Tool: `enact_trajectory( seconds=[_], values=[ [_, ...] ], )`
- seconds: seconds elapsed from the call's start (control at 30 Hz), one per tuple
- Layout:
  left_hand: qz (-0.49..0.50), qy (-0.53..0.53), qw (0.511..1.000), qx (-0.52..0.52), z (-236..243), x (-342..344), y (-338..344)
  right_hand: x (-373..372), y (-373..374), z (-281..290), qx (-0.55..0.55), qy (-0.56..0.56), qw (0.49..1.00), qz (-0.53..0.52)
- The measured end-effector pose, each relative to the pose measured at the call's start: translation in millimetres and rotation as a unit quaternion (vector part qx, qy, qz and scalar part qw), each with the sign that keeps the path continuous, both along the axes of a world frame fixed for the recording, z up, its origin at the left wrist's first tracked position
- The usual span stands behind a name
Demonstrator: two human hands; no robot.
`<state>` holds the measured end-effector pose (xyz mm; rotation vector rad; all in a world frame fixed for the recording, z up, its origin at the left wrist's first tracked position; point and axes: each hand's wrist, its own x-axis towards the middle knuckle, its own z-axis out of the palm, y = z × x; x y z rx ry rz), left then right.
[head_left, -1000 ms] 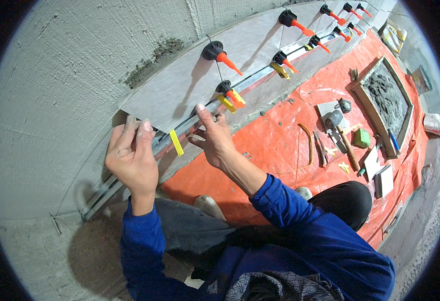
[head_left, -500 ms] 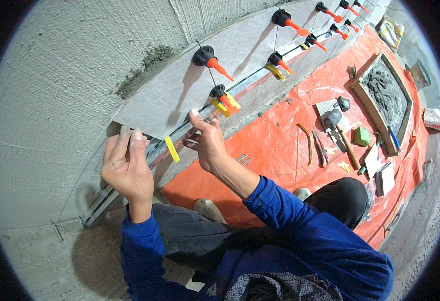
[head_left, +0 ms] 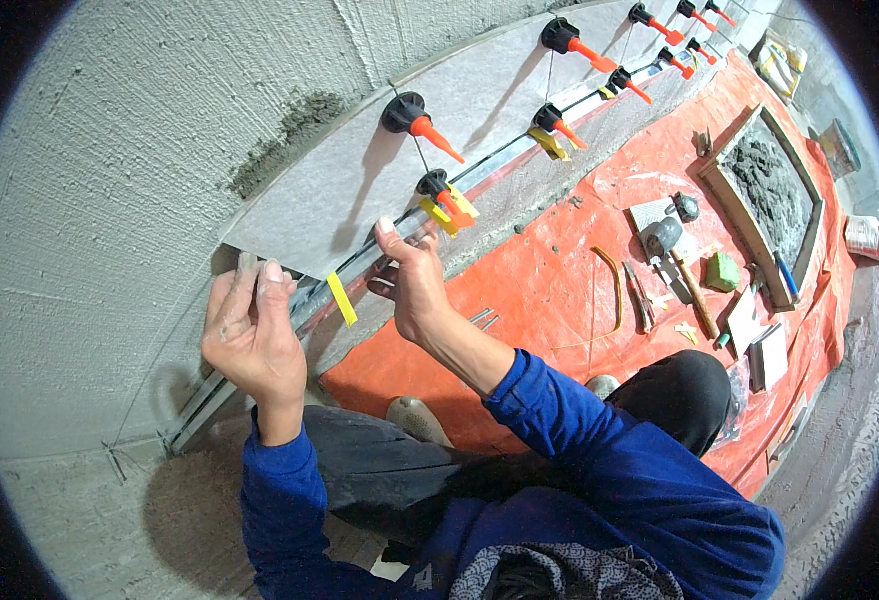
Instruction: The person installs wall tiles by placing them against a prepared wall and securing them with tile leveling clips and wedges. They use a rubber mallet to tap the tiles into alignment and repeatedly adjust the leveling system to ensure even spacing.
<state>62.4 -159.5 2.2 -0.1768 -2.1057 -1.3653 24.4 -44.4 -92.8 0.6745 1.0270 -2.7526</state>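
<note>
A row of light grey wall tiles (head_left: 309,215) stands along the rough plastered wall. At the left end of the nearest tile, my left hand (head_left: 259,330) has its fingers and thumb closed on the edge; the fingertips partly hide the contact. My right hand (head_left: 421,285) grips the tile's lower edge, thumb on top and fingers curled beneath, beside a metal rail (head_left: 194,412) that runs under the tiles. A yellow strip (head_left: 341,299) sticks out between my hands. Near my right thumb, a black and orange tile leveler (head_left: 437,188) sits at the joint with yellow wedges (head_left: 451,212).
More levelers (head_left: 563,37) line the joints further right. On the orange sheet (head_left: 549,300) lie a rubber mallet (head_left: 694,290), a green block (head_left: 722,271), pliers (head_left: 639,297) and yellow pieces. Behind them stands a trough (head_left: 714,180) of grey mortar (head_left: 767,185).
Both hands keep their grip in nearly the same place. The whole view has shifted very slightly.
</note>
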Motion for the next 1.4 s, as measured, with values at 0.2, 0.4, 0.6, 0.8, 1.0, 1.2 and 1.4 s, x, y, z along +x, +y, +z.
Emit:
enact_trajectory(
  seconds=[0.2, 0.4, 0.6, 0.8, 1.0, 1.2, 1.4],
  values=[
    [-0.013, -0.023, 1.000, -0.017, 3, 4, -2, 0, 1, 2, -0.005, -0.004, 1.000, 0.000],
    [-0.026, -0.028, 0.999, -0.003, -2, 8, -6, 1, -1, 1, -0.035, 0.022, 0.999, -0.014],
    [-0.047, -0.073, 0.990, 0.107, 1, 13, -5, -4, -2, -6, -0.021, 0.034, 0.999, -0.028],
    [0.003, -0.064, 0.997, 0.042, -18, 56, 10, -2, 0, -8, -0.037, 0.012, 0.999, 0.002],
    [-0.030, -0.253, 0.897, 0.361, -95, 59, 69, -1, 11, -3, -0.019, 0.008, 0.999, 0.032],
    [-0.025, -0.194, 0.855, 0.480, -120, 14, 88, -1, 14, 0, -0.047, 0.043, 0.998, 0.008],
    [-0.062, -0.223, 0.834, 0.501, -129, 2, 77, -4, 14, -4, 0.001, 0.008, 1.000, -0.015]
  ],
)
